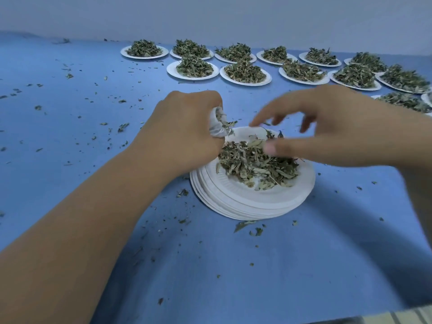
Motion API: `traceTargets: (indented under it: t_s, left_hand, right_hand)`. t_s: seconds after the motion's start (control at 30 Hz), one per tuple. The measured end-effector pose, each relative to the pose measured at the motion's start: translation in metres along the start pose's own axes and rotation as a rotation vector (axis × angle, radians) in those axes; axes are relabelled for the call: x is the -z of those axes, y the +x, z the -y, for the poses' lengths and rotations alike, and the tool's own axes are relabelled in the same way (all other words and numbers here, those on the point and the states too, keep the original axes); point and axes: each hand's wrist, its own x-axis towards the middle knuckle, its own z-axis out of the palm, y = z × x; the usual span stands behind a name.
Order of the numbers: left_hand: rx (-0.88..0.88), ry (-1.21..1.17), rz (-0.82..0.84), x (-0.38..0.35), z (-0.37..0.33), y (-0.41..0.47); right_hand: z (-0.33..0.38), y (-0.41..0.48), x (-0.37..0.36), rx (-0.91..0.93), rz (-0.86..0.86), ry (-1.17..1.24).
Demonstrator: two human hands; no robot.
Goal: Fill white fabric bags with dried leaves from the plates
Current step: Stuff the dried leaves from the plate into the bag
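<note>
at the near middle of the blue tabletop (304,265), on a stack of paper plates (245,202), lies the pile of dried leaves (257,162) being worked. the left hand (184,129) has its grip clamped round a white fabric bag (217,128). the bag is held just above the plate's far-left rim, with leaves showing at its mouth. the right hand (327,129) hovers over the pile with its grip apart, fingers spread and loosely bent, nothing visibly held.

risks, as i judge them: the bag's mouth looks narrow and bunched, so a careless handful would likely shed over the rim. it would join the leaf crumbs (244,225) strewn around (there are plenty). leaves poking from the mouth could drop if the bag tips further. a sweep of the right hand might nudge the top plate off the slightly fanned stack. dried leaves crush easily, so a hard squeeze would make more dust.

hard to make out: the right hand is motion-blurred, so whether its thumb touches a leaf is unclear. most of the bag is buried in the left fist, and how full it is cannot be told. the heaped plates (194,70) at the far edge run out of view on the right.
</note>
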Motion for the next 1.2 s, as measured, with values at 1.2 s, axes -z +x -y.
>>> traceTargets:
  t_s: [1.2]
  left_hand:
    - [-0.078, 0.083, 0.034, -0.002, -0.019, -0.004]
  right_hand:
    - [0.024, 0.03, -0.012, 0.09, -0.213, 0.26]
